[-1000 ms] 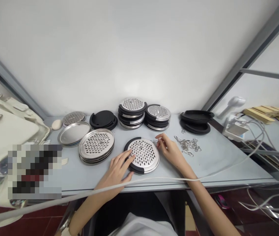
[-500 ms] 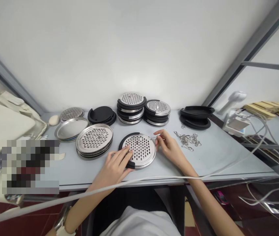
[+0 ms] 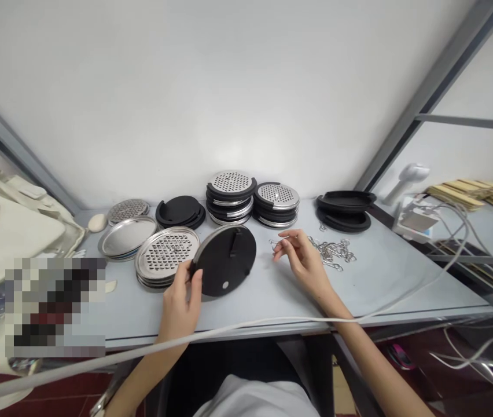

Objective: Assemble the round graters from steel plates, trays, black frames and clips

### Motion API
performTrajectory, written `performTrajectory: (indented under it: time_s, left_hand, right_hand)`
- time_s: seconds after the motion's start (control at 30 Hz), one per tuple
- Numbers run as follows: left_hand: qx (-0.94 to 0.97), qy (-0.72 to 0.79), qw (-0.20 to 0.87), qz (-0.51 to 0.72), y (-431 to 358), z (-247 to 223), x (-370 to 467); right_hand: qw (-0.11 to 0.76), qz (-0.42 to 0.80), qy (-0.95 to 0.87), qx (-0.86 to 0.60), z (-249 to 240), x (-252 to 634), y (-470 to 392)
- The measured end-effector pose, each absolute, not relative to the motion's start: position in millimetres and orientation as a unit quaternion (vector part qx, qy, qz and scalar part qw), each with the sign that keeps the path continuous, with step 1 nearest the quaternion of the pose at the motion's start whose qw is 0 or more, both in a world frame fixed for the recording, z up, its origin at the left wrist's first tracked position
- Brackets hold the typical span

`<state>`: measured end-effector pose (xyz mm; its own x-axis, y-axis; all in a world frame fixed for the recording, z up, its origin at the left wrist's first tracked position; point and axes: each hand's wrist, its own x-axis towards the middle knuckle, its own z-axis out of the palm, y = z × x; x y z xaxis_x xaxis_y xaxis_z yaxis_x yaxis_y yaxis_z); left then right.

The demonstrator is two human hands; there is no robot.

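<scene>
In the head view, my left hand (image 3: pixel 183 298) grips the left edge of a round case (image 3: pixel 229 263), tilted up off the table. Its flat black back faces me, showing a narrow raised strip and a small pale round spot. The perforated metal face I saw before is turned away. My right hand (image 3: pixel 301 260) pinches a small bent wire hook (image 3: pixel 272 241) between thumb and fingertips, a short way right of the case. A pile of similar wire hooks (image 3: pixel 335 250) lies just beyond that hand.
Perforated metal lids (image 3: pixel 168 252) and shallow metal trays (image 3: pixel 128 236) are stacked at left. Black round parts (image 3: pixel 180 211) and stacks of cases (image 3: pixel 232 197) line the back wall, with black bases (image 3: pixel 345 209) farther right. A white cable (image 3: pixel 268 320) crosses in front of my forearms.
My left hand has lifted the case from the table and flipped it, so its black back shows instead of the perforated face. My right hand, with the wire hook, is now apart from it.
</scene>
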<state>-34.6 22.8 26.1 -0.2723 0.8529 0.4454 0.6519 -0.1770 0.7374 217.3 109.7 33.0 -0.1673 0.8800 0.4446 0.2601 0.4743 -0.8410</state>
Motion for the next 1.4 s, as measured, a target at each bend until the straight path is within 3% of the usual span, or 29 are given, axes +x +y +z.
performTrajectory:
  time_s: [0.13, 0.2, 0.53, 0.7, 0.87, 1.1, 1.4]
  left_hand:
    - [0.402, 0.587, 0.461, 0.531, 28.9, 24.2, -29.8]
    - [0.335, 0.53, 0.567, 0.534, 31.3, 21.7, -25.4]
    - [0.26, 0.479, 0.635, 0.547, 33.1, 20.0, -24.1]
    - [0.336, 0.459, 0.651, 0.502, 30.2, 22.6, -25.9]
    - [0.447, 0.499, 0.611, 0.421, 27.0, 27.2, -35.5]
    - [0.532, 0.59, 0.43, 0.429, 19.9, 25.9, -31.2]
    - [0.692, 0.61, 0.175, 0.343, -7.6, 13.6, -0.6]
  right_hand:
    - [0.494, 0.303, -0.703, -0.411, 32.5, 216.6, 109.9]
    - [0.492, 0.299, -0.704, -0.416, 31.5, 216.7, 110.4]
    - [0.447, 0.295, -0.723, -0.436, 29.7, 216.8, 109.0]
    - [0.429, 0.232, -0.753, -0.441, 30.3, 218.5, 108.9]
    - [0.434, 0.179, -0.766, -0.439, 30.3, 219.8, 109.9]
    - [0.428, 0.19, -0.761, -0.449, 25.3, 222.1, 110.6]
    - [0.299, 0.181, -0.83, -0.435, 23.6, 220.1, 112.3]
